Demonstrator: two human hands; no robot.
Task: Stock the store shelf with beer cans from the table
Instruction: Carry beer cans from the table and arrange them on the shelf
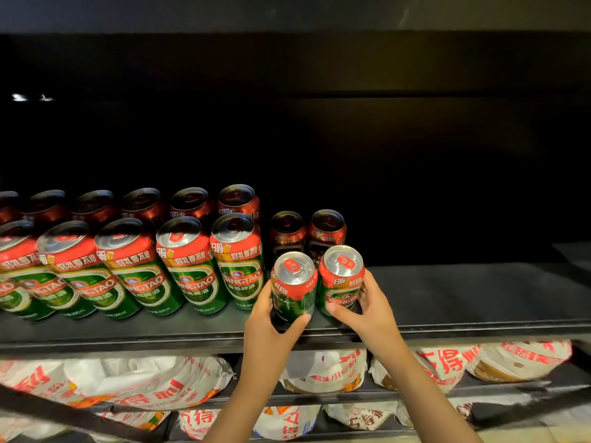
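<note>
Two green-and-red beer cans stand near the front edge of the dark shelf [479, 295]. My left hand [271, 321] grips the left can [292, 286] around its lower body. My right hand [372, 302] holds the right can [341, 276] from its right side, thumb in front. Both cans sit side by side, just right of a front row of several taller green cans [188, 266]. Behind that row stand several more cans [238, 199] in shadow, and two short ones [305, 231] stand right behind the held pair.
The right half of the shelf is bare and dark, with a black back wall [415, 155]. A lower shelf [319, 398] holds several white bags with red print [441, 362]. The upper shelf edge [287, 14] runs across the top.
</note>
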